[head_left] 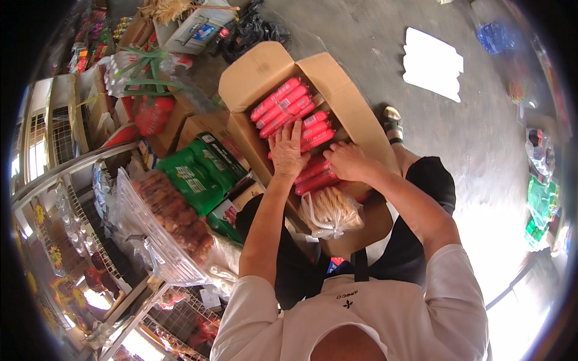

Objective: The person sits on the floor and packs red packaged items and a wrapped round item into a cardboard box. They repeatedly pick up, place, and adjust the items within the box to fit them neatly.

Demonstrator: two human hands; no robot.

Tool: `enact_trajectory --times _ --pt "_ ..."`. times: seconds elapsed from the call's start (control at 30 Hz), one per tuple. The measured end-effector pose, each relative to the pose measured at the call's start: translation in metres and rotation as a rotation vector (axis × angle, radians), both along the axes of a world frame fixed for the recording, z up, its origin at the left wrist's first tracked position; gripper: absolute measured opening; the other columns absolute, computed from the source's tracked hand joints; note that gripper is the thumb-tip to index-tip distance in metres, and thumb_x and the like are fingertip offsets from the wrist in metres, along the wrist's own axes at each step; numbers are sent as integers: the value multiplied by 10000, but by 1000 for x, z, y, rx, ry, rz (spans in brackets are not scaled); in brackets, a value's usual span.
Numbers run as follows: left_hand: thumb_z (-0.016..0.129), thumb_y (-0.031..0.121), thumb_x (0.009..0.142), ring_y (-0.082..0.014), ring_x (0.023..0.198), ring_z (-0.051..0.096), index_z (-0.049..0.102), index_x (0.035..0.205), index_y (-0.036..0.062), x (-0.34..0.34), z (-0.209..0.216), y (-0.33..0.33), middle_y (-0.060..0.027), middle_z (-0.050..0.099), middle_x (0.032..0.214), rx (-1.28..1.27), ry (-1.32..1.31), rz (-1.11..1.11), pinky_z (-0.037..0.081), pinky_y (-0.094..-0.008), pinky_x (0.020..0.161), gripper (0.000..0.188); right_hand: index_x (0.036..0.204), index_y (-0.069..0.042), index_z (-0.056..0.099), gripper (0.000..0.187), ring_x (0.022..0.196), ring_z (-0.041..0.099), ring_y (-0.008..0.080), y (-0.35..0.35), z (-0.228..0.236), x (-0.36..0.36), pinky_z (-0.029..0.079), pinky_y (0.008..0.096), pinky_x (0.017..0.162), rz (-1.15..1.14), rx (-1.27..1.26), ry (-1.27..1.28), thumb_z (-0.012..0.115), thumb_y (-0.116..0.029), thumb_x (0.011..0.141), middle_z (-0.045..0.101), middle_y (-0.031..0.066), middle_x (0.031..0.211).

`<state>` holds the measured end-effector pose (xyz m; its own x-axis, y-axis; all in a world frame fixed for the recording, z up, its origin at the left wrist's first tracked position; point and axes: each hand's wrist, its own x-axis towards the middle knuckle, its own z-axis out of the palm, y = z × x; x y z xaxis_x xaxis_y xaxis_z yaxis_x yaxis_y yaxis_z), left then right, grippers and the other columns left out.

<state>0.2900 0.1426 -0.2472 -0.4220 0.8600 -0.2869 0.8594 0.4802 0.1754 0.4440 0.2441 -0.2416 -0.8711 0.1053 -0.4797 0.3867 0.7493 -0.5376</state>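
Head view: both hands (289, 154) on red packets (283, 101) inside cardboard box (338, 84).

Left head-worn fisheye; faces down, fairly near open carton (352, 102).

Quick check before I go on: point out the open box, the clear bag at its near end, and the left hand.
Open box (354, 101): head view, on its right flap.
Clear bag (333, 210): head view, on its middle, over the tan contents.
Left hand (289, 151): head view, on its back.

Glossy plastic-wrapped red packs (282, 103), matt cardboard box (255, 70).
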Motion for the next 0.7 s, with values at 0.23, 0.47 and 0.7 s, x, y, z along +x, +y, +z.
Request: enact_trajectory --times 0.23,0.47,0.7 --pt "752 340 639 -345 1260 332 274 1389 159 -3 -10 -41 -159 336 1379 179 29 88 258 -534 1016 907 1027 -6 554 271 1045 515 341 5 3 -1 424 456 874 -5 -44 -8 491 -132 795 545 193 1073" --pt "768 340 633 -383 1267 311 270 1402 152 16 16 -60 -187 278 1412 228 5 31 281 -533 1001 935 1100 -44 547 450 1084 482 322 2 8 11 426 408 885 53 53 139 658 -76 665 527 169 1125" --pt "800 369 579 -375 1286 288 289 1394 171 36 22 -80 -160 245 1433 103 -72 47 276 -539 1002 983 1125 -35 516 466 1062 479 348 1 0 1 428 421 877 -32 37 188 659 -76 683 514 186 1091"
